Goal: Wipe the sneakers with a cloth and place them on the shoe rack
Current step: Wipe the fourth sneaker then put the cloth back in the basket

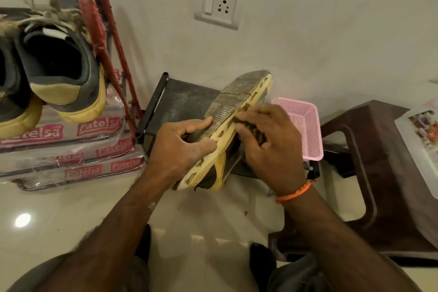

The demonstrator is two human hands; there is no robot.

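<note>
The left hand (187, 142) grips a sneaker (227, 130) by its sole, thumb and fingers curled round the edge. It holds the shoe tipped on its side, sole up, likely so the yellow side faces the other hand for wiping. The right hand (265, 140) is curled over a dark, bunched cloth (252, 129) and presses it on the side of the shoe. The shoe is up in the air between both hands, not on the rack yet.

Just behind the hands is a low black stand (175, 99). Right of the right hand sits a pink basket (305, 125), and past it a brown stool (379, 149). Far to the left of the left hand, two more sneakers (61, 64) rest on the red shoe rack (104, 31).
</note>
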